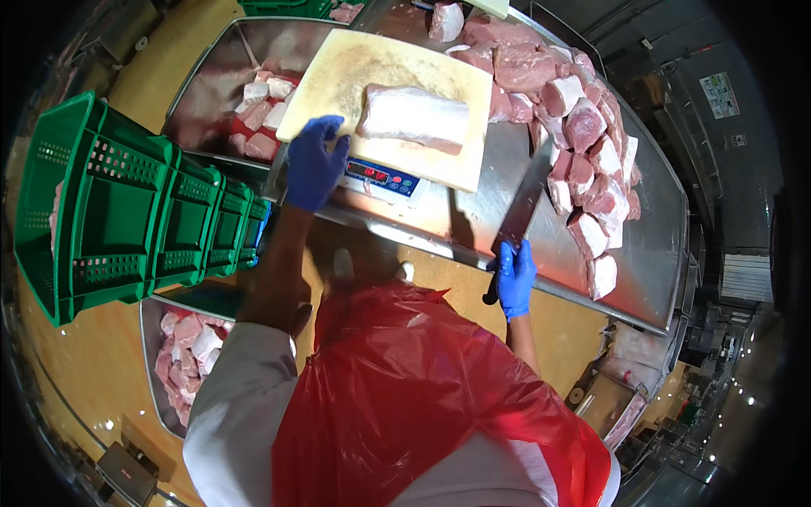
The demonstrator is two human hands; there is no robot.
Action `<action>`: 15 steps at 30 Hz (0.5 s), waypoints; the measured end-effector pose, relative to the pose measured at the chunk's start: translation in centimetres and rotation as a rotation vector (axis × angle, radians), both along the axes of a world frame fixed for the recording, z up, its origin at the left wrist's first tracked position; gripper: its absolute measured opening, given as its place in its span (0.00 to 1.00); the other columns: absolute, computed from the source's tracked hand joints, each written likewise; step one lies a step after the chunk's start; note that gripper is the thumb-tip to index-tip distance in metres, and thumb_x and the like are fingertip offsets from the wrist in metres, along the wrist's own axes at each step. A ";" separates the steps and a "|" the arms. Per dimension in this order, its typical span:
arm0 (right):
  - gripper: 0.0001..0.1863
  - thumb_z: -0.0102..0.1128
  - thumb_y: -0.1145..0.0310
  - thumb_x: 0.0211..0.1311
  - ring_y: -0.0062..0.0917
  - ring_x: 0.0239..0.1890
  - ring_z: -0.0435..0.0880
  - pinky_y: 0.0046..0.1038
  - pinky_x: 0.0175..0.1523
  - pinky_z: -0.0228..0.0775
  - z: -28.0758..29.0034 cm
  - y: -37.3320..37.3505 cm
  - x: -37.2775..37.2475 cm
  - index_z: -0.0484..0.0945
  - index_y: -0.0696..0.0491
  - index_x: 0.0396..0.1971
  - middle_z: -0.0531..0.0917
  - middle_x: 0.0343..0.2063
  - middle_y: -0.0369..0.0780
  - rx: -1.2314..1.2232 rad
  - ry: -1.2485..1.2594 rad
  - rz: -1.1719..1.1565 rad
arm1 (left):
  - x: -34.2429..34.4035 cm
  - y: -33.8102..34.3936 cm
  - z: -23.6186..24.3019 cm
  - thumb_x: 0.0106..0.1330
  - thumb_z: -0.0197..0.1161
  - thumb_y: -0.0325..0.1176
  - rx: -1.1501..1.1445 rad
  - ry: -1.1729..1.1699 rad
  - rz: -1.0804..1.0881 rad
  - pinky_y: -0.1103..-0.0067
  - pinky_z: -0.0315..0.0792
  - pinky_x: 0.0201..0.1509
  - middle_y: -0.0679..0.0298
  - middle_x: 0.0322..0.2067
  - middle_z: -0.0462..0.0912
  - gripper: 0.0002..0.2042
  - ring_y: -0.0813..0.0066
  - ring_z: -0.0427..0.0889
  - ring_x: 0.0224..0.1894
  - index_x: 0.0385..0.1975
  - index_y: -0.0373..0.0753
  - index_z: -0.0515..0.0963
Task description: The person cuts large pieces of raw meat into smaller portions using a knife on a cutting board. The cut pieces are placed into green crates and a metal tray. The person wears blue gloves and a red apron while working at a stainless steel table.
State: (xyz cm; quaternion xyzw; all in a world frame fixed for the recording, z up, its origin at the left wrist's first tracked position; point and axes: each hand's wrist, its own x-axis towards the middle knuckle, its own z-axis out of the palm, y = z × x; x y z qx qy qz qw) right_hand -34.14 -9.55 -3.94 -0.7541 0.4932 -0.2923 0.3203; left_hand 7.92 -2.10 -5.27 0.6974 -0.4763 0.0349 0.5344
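Note:
My left hand (314,165), in a blue glove, is at the lower left corner of the cream cutting board (397,63), fingers apart and slightly bent, holding nothing I can see. On the board lies a long, pale meat piece (412,114) with a fat layer. The board rests on a digital scale (380,177) with a red display. My right hand (511,277), also blue-gloved, grips a large knife (528,198) by its handle at the steel table's front edge, blade pointing up toward a pile of cut meat (583,127) on the right.
A steel tray (190,101) with meat chunks sits left of the board on the steel table (642,279). Stacked green crates (110,215) stand at the left, with another meat-filled bin (182,359) on the floor below. Another green crate (279,8) is at the top.

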 end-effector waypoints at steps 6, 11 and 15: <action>0.06 0.53 0.75 0.73 0.24 0.25 0.84 0.28 0.29 0.76 8.1 -0.5 10.8 0.67 0.60 0.43 0.83 0.25 0.43 -0.144 -0.153 0.231 | 1.3 -1.2 1.2 0.57 0.73 0.27 -0.083 0.003 -0.197 0.74 0.79 0.43 0.56 0.41 0.84 0.17 0.65 0.84 0.37 0.47 0.35 0.80; 0.11 0.51 0.78 0.70 0.27 0.24 0.82 0.31 0.29 0.73 12.1 1.3 15.9 0.65 0.61 0.48 0.81 0.25 0.45 -0.041 -0.190 0.302 | -0.3 -2.9 1.4 0.56 0.71 0.28 -0.091 0.060 -0.124 0.73 0.79 0.42 0.55 0.36 0.85 0.13 0.63 0.85 0.35 0.42 0.35 0.82; 0.16 0.53 0.79 0.64 0.56 0.32 0.79 0.47 0.35 0.71 6.0 0.5 17.8 0.67 0.60 0.51 0.77 0.31 0.57 -0.246 0.120 0.409 | -1.0 -3.9 1.2 0.56 0.67 0.29 -0.036 0.058 0.015 0.73 0.78 0.35 0.56 0.27 0.83 0.03 0.61 0.84 0.29 0.26 0.39 0.82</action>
